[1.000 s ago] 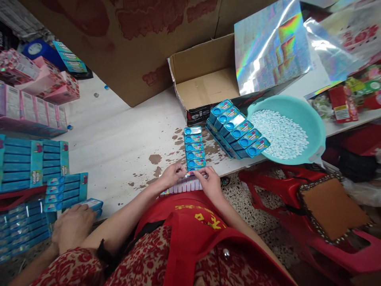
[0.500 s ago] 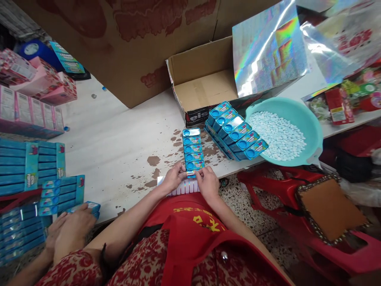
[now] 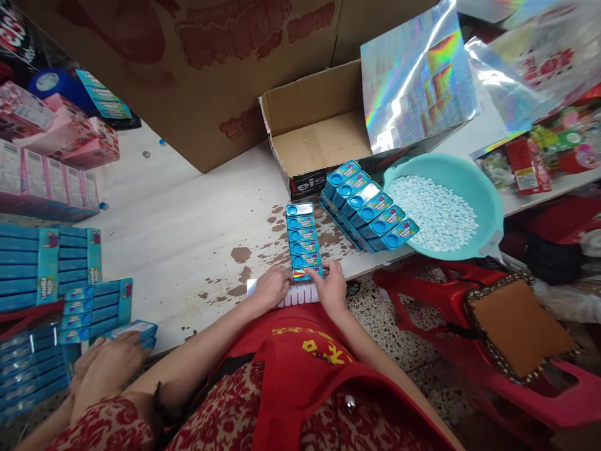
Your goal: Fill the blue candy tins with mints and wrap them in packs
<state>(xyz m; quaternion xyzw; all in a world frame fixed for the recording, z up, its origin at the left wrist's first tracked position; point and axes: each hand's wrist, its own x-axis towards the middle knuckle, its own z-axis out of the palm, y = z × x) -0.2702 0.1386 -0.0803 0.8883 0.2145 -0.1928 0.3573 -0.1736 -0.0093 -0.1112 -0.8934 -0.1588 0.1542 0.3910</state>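
A row of several small blue tins (image 3: 303, 241) lies on the stained white table (image 3: 188, 219), running away from me. My left hand (image 3: 270, 288) and my right hand (image 3: 331, 287) meet at the nearest tin (image 3: 307, 273), and the fingers of both are closed on its two ends. Just under my hands, at the table's edge, lies a strip of white stickers (image 3: 295, 294). To the right stands a slanted stack of more blue tins (image 3: 370, 210), next to a teal bowl (image 3: 488, 207) full of small white candies (image 3: 434, 213).
An open cardboard box (image 3: 319, 134) and holographic foil sheets (image 3: 417, 81) lie behind the tins. Blue cartons (image 3: 47, 269) and pink cartons (image 3: 51, 181) stand at the left. Another person's hand (image 3: 106, 369) rests by blue packs at lower left. A red plastic stool (image 3: 469, 313) is at the right.
Both hands have closed in from the sticker strip onto the nearest tin of the row. The other person's hand at lower left has shifted slightly.
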